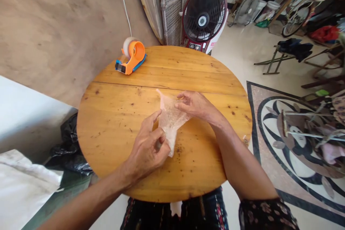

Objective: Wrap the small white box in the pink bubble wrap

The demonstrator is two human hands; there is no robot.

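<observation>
A thin, crumpled clear plastic bag point(174, 113) with a pinkish edge lies at the middle of the round wooden table point(107, 115). Brownish bits show in or through it. At its lower left is my left hand point(151, 140), index finger stretched toward the bag's left edge, the other fingers loosely bent, and the thumb by its lower end. My right hand point(196, 104) rests over the bag's upper right side, thumb and fingers apart. Part of the bag's right side is hidden under that hand.
An orange and blue tape dispenser point(132, 57) stands at the table's back left, near the wall. Behind the table is a dark red fan point(204, 16). Black plastic bags point(71, 147) lie at the left. A folding stool point(280, 57) with dark cloth stands on the right.
</observation>
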